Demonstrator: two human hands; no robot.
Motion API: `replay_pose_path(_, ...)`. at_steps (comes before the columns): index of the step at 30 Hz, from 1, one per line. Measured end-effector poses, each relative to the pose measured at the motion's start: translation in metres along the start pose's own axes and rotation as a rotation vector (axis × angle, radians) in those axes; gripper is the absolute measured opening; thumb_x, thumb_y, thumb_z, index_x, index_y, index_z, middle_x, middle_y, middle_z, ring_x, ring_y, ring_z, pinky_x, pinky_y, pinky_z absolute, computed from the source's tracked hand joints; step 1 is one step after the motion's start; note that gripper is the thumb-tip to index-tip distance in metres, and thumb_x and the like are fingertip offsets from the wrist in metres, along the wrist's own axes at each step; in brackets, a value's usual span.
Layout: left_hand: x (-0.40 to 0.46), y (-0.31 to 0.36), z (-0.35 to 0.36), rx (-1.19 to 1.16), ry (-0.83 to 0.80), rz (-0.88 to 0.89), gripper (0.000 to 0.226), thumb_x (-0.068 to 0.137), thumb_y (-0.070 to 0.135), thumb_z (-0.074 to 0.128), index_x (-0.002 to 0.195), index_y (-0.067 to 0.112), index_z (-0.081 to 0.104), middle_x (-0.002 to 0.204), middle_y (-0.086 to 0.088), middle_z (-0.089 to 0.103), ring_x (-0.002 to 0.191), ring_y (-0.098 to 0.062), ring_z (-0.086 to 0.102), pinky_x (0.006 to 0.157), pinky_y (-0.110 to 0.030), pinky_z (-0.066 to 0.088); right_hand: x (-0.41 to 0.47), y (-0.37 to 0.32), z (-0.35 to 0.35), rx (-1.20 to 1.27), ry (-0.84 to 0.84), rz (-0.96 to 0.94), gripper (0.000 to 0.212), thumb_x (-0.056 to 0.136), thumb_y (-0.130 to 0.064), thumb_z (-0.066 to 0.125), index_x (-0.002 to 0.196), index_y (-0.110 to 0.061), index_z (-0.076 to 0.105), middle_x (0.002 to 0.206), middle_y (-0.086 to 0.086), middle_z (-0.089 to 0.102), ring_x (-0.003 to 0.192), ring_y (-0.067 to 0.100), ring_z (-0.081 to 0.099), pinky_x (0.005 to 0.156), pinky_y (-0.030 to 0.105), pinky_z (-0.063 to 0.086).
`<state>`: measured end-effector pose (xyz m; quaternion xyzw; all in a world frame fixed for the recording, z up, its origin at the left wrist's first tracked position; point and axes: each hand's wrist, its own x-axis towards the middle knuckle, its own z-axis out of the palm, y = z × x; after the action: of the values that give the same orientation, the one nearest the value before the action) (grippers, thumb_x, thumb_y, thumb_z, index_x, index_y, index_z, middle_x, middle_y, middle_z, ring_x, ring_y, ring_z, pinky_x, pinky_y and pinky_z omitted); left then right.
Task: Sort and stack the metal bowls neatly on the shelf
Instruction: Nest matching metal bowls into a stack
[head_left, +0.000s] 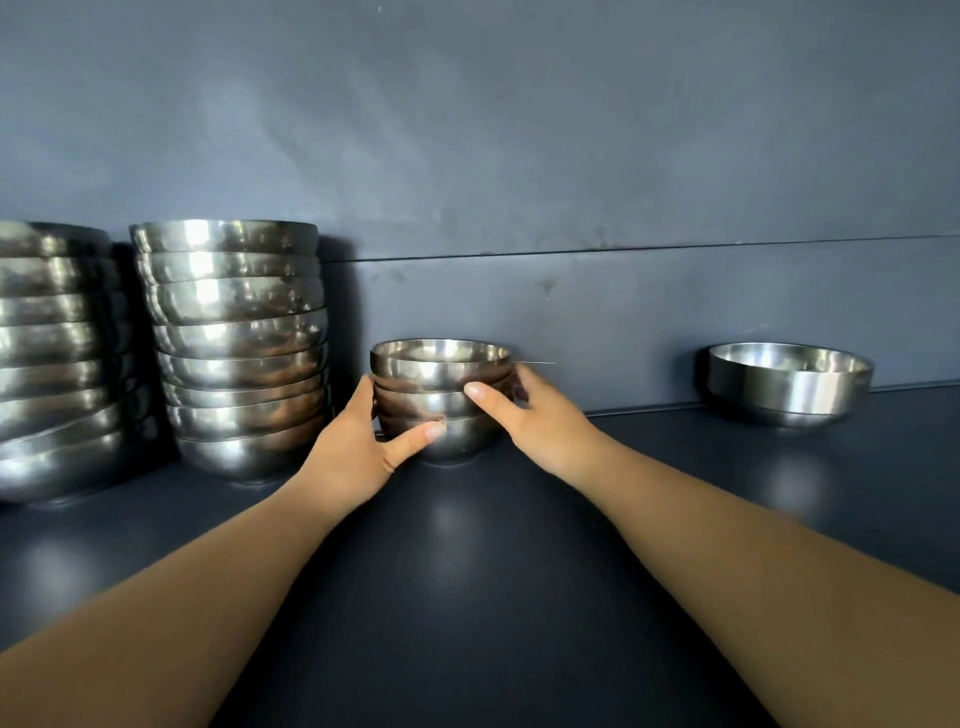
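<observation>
A short stack of three small metal bowls (441, 371) stands on the dark shelf (467, 571) near the back wall. My left hand (358, 447) grips its left side, thumb across the lowest bowl. My right hand (530, 415) holds its right side, thumb on the front, fingers behind. Left of it rises a tall stack of larger metal bowls (234, 343). Another tall stack (57, 358) stands at the far left, partly cut off. A single metal bowl (789, 384) sits alone at the right.
The dark blue back wall (519, 156) runs right behind the bowls, with a horizontal seam above the small stack. Bare shelf surface lies between the small stack and the single bowl, and in front toward me.
</observation>
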<state>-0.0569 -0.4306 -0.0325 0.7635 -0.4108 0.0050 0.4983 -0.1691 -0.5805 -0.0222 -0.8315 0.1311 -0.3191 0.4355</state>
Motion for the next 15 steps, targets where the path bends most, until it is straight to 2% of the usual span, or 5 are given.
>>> replay_pose_path(4, -0.011, 0.016, 0.001, 0.062, 0.019, -0.186, 0.054, 0.077, 0.051, 0.063, 0.111, 0.011, 0.053, 0.107, 0.004, 0.061, 0.105, -0.013, 0.052, 0.093, -0.028, 0.037, -0.019, 0.002, -0.043, -0.088, 0.063, 0.121, 0.065, 0.082, -0.055, 0.053, 0.131, -0.012, 0.048, 0.136, 0.003, 0.05, 0.128, 0.019, 0.043, 0.098, 0.023, 0.03)
replay_pose_path(7, -0.037, 0.037, 0.006, 0.111, 0.0, -0.232, 0.024, 0.083, 0.051, 0.055, 0.092, 0.03, 0.049, 0.08, 0.015, 0.052, 0.085, -0.009, 0.046, 0.082, -0.024, 0.029, -0.04, 0.011, -0.093, -0.153, 0.082, 0.172, 0.049, 0.082, -0.048, 0.057, 0.09, -0.001, 0.066, 0.091, 0.013, 0.068, 0.089, 0.025, 0.063, 0.082, 0.031, 0.047)
replay_pose_path(8, -0.049, 0.043, 0.009, 0.113, -0.023, -0.228, 0.021, 0.084, 0.052, 0.054, 0.094, 0.034, 0.051, 0.087, 0.015, 0.057, 0.087, -0.01, 0.05, 0.082, -0.024, 0.028, -0.048, 0.015, -0.111, -0.14, 0.08, 0.192, 0.045, 0.082, -0.045, 0.059, 0.084, 0.0, 0.066, 0.081, 0.012, 0.068, 0.077, 0.023, 0.063, 0.078, 0.032, 0.05)
replay_pose_path(11, -0.074, 0.066, 0.033, 0.127, -0.029, -0.207, 0.06, 0.081, 0.057, 0.052, 0.13, 0.024, 0.047, 0.13, 0.004, 0.054, 0.122, -0.019, 0.048, 0.089, -0.024, 0.029, -0.067, 0.031, -0.167, -0.177, 0.102, 0.237, 0.032, 0.082, -0.04, 0.061, 0.072, -0.009, 0.063, 0.067, 0.002, 0.064, 0.061, 0.014, 0.059, 0.066, 0.026, 0.051)
replay_pose_path(15, -0.061, 0.111, 0.104, 0.108, -0.064, -0.161, 0.067, 0.084, 0.055, 0.051, 0.137, 0.016, 0.04, 0.139, -0.002, 0.049, 0.127, -0.021, 0.045, 0.094, -0.024, 0.033, -0.086, 0.061, -0.228, -0.245, 0.152, 0.355, 0.034, 0.082, -0.041, 0.061, 0.068, -0.01, 0.06, 0.071, 0.004, 0.061, 0.062, 0.015, 0.054, 0.061, 0.025, 0.047)
